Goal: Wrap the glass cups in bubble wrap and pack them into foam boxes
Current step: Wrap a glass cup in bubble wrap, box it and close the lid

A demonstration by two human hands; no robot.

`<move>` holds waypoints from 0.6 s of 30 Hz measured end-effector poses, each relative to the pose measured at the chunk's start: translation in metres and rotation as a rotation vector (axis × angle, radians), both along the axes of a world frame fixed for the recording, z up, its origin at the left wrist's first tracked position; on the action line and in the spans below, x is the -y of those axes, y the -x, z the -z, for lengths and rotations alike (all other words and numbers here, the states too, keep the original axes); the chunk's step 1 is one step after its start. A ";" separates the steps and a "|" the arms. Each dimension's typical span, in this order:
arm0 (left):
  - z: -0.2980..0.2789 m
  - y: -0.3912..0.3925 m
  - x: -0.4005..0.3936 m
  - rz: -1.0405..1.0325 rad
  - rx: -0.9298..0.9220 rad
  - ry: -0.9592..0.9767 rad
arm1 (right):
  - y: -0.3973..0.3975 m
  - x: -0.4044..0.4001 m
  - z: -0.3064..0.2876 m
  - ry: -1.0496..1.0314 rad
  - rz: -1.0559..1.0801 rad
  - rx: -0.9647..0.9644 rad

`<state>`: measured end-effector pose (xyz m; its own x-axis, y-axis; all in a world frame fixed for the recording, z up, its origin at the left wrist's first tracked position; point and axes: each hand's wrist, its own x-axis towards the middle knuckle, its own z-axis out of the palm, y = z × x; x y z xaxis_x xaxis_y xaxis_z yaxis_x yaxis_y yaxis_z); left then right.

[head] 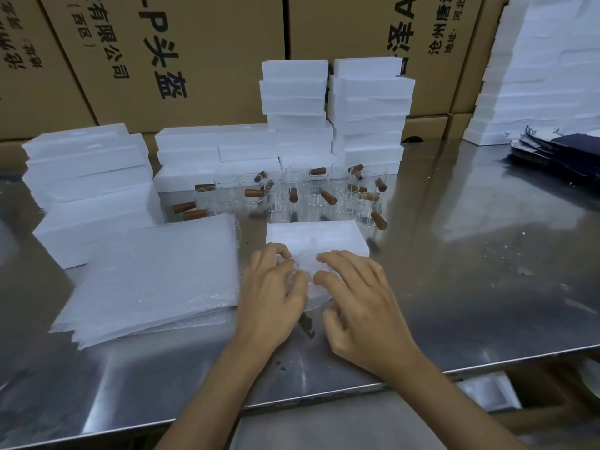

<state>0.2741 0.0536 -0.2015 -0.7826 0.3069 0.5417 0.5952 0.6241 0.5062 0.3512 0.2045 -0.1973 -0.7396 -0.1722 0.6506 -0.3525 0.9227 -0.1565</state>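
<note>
A bundle of bubble wrap (308, 280) lies on the steel table between my two hands; what it encloses is hidden. My left hand (271, 293) curls over its left side and my right hand (360, 297) curls over its right side, both gripping the wrap. Just behind the bundle sits a white foam box (316, 233). Several clear glass cups (292, 190) with brown wooden handles stand in a cluster behind that box. A thick stack of bubble wrap sheets (156, 277) lies to the left of my hands.
Stacks of white foam boxes stand at the left (87, 177), the middle back (367, 112) and the far right (545, 66). Brown cartons (181, 60) wall off the back. Dark blue flat items (558, 151) lie at the right. The table's front edge (324, 397) runs below my wrists.
</note>
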 end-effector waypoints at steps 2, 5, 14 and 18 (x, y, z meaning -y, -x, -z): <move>-0.001 -0.004 -0.001 0.043 0.024 -0.104 | 0.002 0.001 0.001 -0.021 0.002 0.072; -0.003 -0.009 0.002 0.171 0.042 -0.263 | 0.007 0.001 0.004 -0.037 0.022 0.176; 0.000 -0.008 0.003 -0.029 -0.005 0.125 | 0.004 -0.001 0.003 0.037 0.054 0.088; -0.001 -0.011 0.002 0.045 0.074 0.034 | 0.008 -0.002 0.007 -0.002 0.044 0.193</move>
<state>0.2853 0.0519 -0.2006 -0.8052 0.3599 0.4712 0.5845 0.6154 0.5288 0.3429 0.2065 -0.2045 -0.8575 -0.1379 0.4956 -0.2751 0.9370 -0.2153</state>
